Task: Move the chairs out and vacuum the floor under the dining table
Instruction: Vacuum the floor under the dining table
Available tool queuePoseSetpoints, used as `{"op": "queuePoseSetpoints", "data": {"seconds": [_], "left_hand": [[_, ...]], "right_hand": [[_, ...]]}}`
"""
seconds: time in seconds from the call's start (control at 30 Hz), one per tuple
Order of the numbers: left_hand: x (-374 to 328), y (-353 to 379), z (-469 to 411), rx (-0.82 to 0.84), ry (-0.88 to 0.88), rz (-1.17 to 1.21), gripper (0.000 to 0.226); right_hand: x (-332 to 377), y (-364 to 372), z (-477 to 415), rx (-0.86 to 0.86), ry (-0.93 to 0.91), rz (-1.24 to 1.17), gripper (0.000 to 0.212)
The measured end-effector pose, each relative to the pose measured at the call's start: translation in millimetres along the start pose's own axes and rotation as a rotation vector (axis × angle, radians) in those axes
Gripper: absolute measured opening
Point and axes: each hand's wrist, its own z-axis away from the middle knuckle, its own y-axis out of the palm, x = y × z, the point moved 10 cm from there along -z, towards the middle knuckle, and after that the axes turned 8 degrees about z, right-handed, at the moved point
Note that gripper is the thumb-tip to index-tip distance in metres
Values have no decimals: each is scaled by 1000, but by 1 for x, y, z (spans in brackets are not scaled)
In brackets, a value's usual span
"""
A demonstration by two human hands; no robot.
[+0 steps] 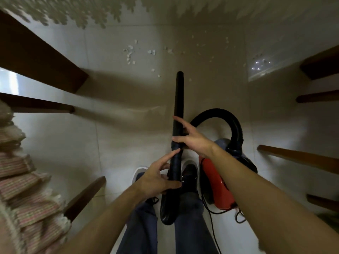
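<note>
I hold the black vacuum tube (pixel 178 99) pointing forward over the tiled floor, its open end short of several white scraps (pixel 130 53). My left hand (pixel 157 178) grips the tube's lower part, thumb under it and index finger stretched along it. My right hand (pixel 192 138) lies higher up on the tube with fingers spread and straight across it. The red vacuum body (pixel 218 184) sits by my right foot, and its black hose (pixel 236 129) arcs up from it. Dark wooden table legs stand at left (pixel 45 57) and right (pixel 321 65).
A lace tablecloth edge (pixel 82 17) hangs across the top. A chair with a striped frilled cushion (pixel 27 180) is close on my left, its leg (pixel 84 197) near my foot. More wooden legs (pixel 302 158) stick in from the right. The power cord (pixel 240 215) trails beside the vacuum.
</note>
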Motion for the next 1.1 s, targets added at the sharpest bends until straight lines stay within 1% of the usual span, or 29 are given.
{"op": "queuePoseSetpoints", "data": {"seconds": [0.17, 0.37, 0.5, 0.67, 0.8, 0.93, 1.1], "left_hand": [[-2, -1, -1, 3, 12, 9, 89], [-8, 10, -18, -37, 18, 32, 86], [-8, 23, -37, -6, -15, 40, 87], [-8, 36, -58, -2, -60, 62, 87], [-13, 42, -69, 8, -68, 69, 88], [-13, 38, -71, 2, -65, 81, 89], [-11, 20, -58, -30, -49, 135, 86]], "right_hand": [[-8, 1, 1, 139, 66, -103, 78], [-26, -23, -9, 98, 139, -175, 80], [-39, -43, -13, 80, 162, -208, 80], [-46, -64, -20, 100, 187, -284, 83], [-44, -76, -28, 97, 180, -263, 83], [-40, -76, -33, 98, 179, -243, 82], [-30, -53, -39, 132, 173, -246, 82]]}}
